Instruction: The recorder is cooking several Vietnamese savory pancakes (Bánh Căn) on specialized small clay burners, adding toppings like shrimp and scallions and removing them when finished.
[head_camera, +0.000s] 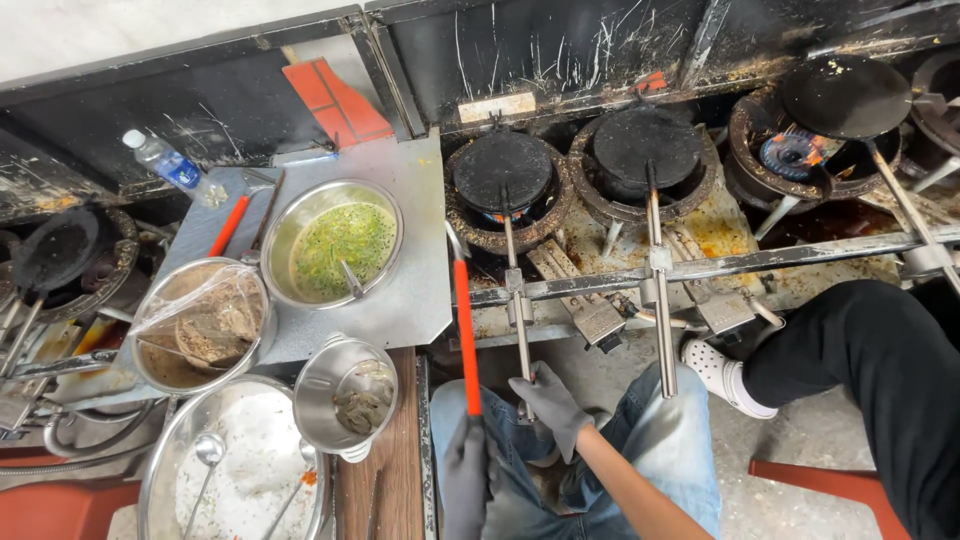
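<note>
two gloved hands work at the near edge of a row of gas burners. the left hand is clenched around the lower end of a red-handled tool, which stands up toward the burners, its metal tip just beside the small round pan; held this way, the tip is within reach of the pan while the hand stays back from the heat. the right hand is closed on the end of that pan's long metal handle, which runs back from the flame across a horizontal rail, so the grip is well away from the burner. a second lidded pan sits on the next burner to the right, its handle free, and a third lies further right.

on the metal surface to the left, near its back edge, a steel bowl of green batter stands close to the first burner, a ladle resting in it. toward the near left corner are a bowl covered with plastic film, a small steel pot and a large bowl of white filling. a water bottle lies at the back left. another person's black-clad leg is at the right.
</note>
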